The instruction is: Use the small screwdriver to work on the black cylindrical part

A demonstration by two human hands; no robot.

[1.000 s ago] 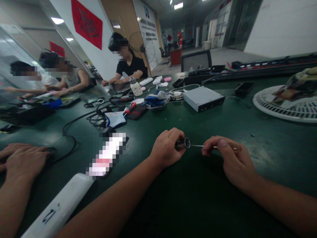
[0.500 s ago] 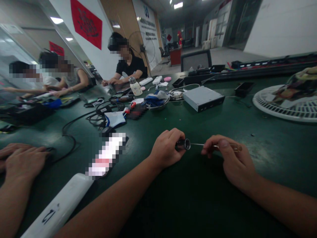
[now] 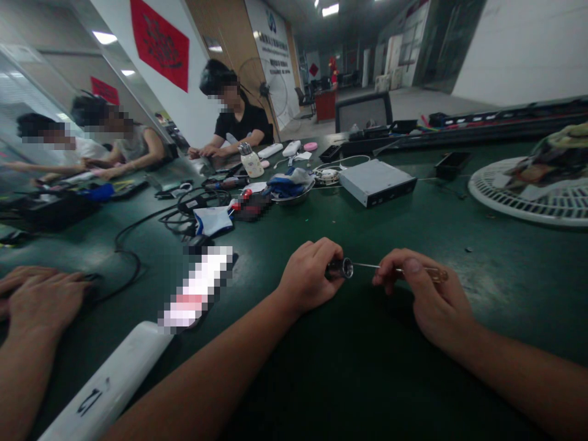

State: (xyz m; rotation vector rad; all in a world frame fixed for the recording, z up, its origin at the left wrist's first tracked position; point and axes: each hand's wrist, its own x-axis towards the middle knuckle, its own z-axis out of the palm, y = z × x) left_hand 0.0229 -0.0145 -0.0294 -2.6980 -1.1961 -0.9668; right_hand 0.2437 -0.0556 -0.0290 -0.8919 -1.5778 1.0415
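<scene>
My left hand (image 3: 309, 275) is closed around a dark cylinder with a shiny round open end (image 3: 340, 269), which faces toward the right. Most of that cylinder is hidden by the fingers, so its kind does not show. In my right hand (image 3: 429, 294) is a screwdriver with a clear amber handle (image 3: 436, 274), gripped between thumb and fingers. Its thin metal shaft (image 3: 366, 265) points left, with the tip at the rim of the cylinder's end; whether it goes inside I cannot tell. Both hands are just above the green table (image 3: 358, 380).
To the left lie a pixelated bright slab (image 3: 197, 288), a white long case (image 3: 110, 373) and another person's hands (image 3: 48, 297). Farther back are a grey disc drive (image 3: 377, 182), a blue-white cloth in a bowl (image 3: 290, 184), tangled black cables (image 3: 184, 211) and a white fan grille (image 3: 514, 196).
Almost nothing differs. The screwdriver and my right hand have shifted very slightly; my left hand keeps its place on the cylinder.
</scene>
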